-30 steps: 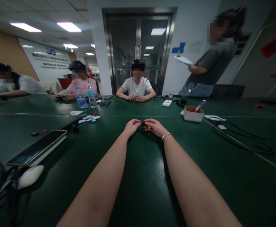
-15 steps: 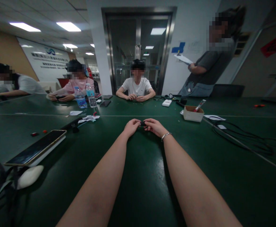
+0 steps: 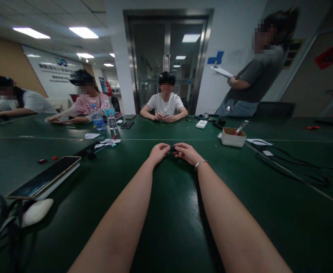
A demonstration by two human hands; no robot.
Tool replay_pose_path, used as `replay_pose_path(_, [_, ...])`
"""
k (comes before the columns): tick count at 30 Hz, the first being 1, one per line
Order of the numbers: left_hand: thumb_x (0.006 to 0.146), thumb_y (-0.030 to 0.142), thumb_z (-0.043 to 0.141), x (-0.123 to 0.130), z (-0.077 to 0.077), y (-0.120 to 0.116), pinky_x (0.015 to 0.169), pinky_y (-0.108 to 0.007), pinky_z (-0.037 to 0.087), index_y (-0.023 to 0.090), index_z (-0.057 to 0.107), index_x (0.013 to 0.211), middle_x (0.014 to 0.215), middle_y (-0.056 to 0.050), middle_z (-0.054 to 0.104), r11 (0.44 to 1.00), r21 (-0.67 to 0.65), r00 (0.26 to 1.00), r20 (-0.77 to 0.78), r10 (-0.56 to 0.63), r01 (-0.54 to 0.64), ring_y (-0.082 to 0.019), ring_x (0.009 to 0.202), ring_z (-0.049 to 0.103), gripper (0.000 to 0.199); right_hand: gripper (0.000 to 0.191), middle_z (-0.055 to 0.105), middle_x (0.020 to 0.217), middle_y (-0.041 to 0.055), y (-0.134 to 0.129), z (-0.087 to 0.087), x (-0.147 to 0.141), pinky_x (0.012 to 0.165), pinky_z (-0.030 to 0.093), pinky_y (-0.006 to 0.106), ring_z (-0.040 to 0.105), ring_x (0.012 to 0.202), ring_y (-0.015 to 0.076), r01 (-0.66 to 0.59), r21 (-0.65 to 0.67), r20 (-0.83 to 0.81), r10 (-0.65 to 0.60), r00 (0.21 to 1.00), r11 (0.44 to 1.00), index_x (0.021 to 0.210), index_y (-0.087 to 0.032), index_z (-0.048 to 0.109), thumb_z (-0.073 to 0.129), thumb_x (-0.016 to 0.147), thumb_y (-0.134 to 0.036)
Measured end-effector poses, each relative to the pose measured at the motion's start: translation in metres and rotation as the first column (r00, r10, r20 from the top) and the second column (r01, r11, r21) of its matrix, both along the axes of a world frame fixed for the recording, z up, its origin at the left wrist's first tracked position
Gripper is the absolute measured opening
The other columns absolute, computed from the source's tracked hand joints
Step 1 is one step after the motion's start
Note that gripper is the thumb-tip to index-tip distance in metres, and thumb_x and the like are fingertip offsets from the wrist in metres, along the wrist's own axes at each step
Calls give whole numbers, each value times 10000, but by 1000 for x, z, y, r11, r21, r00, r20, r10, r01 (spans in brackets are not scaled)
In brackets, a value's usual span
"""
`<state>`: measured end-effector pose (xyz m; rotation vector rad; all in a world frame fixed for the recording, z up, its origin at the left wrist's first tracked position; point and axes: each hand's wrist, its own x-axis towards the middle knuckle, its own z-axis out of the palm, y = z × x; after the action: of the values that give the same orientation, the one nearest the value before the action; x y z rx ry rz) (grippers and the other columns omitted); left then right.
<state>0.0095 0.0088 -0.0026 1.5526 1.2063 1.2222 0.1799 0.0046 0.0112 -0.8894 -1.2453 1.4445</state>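
- Together, our left hand (image 3: 158,153) and right hand (image 3: 187,152) meet over the middle of the green table (image 3: 172,220), with a small black object (image 3: 172,148) between their fingertips
- We keep the left hand nearly closed, thumb and fingers pinching the left end of the object
- We have the right hand's thumb and forefinger pinched at the object's right end, the other fingers loosely curled; a silver bracelet (image 3: 201,164) circles that wrist
- We cannot make out the object's exact shape, as it is small, dark and partly covered by our fingers
- On our near left we see a phone (image 3: 43,178) lying on a white box (image 3: 59,180), and nearer still a white rounded item (image 3: 37,212) beside black straps (image 3: 14,239)
- Farther off on the left we find crumpled paper (image 3: 108,142) and two plastic bottles (image 3: 98,120) standing upright side by side
- To the far right of our hands sits an open carton (image 3: 232,138) with a pen (image 3: 241,127) leaning in it, and black cables (image 3: 303,167) spread to the right of it
- Across from us a person in a white T-shirt (image 3: 166,106) sits with both hands on the table, while at far right a standing person (image 3: 256,76) holds a clipboard (image 3: 222,71)
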Motion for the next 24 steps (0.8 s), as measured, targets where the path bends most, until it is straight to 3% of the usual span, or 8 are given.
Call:
replay_pose_path(4, [842,281,573,0,-1,1,578,-205,455,138,637,950,882,-74,681,1000,-9,1000,-1,8,-8,-126,734,632,190,103,631,580,-4,0,0,0,485,531,162,582,461,70,-2,-16,5,2,1000,1000,860,-133,636,661,795,-56])
replay_pose_path(12, [761,261,672,-3,0,-1,619,-235,477,148,650,972,936,-74,686,998,58,999,-30,-25,27,-143,791,617,241,109,627,579,-7,1,-1,1,507,550,171,628,517,89,-7,-5,-14,7,1000,1000,843,-136,634,681,781,-59])
replay_pose_path(18, [812,322,617,-1,-3,0,624,-252,476,144,639,960,888,-77,692,1000,16,1000,8,-20,19,-156,774,643,232,113,625,584,-12,0,-1,0,501,541,167,603,482,75,2,-4,-7,-2,1000,1000,850,-135,635,669,783,-51])
replay_pose_path(24, [734,272,704,-3,-3,0,644,-255,483,150,645,965,948,-80,689,996,81,999,-2,-38,38,-150,788,627,269,118,588,518,-29,0,-2,0,572,568,212,634,528,107,-3,4,-20,3,1000,1000,853,-141,643,700,763,-91])
